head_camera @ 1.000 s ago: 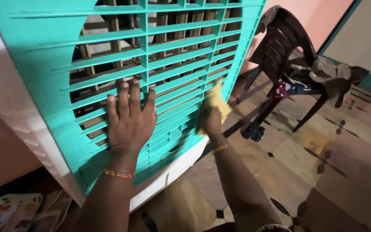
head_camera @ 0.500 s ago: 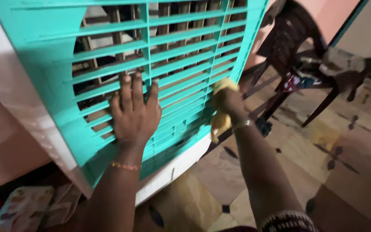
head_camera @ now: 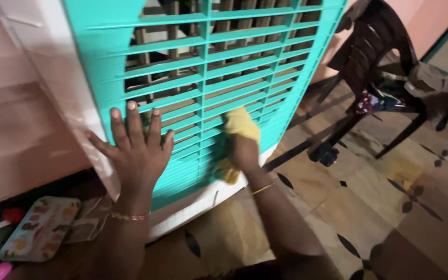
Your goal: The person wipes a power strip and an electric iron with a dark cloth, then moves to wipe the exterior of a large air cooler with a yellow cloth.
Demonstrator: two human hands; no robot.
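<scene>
A tall air cooler with a teal slatted front grille [head_camera: 234, 62] and white side panels fills the upper left. My left hand [head_camera: 136, 150] lies flat, fingers spread, on the lower left slats. My right hand [head_camera: 245, 150] presses a yellow cloth [head_camera: 240, 123] against the lower middle slats, with part of the cloth hanging below the palm. Both wrists wear thin bangles. Dark vertical bars show behind the slats.
A dark plastic chair [head_camera: 374, 52] with cloths heaped on its seat stands at the right, close to the cooler's corner. Patterned floor tiles [head_camera: 390, 186] spread to the right. A colourful flat tray [head_camera: 40, 228] and small toys lie at the lower left.
My right hand has carried the cloth from the grille's right edge inward to the lower middle slats. My left hand has shifted toward the grille's left side. The camera has swung left.
</scene>
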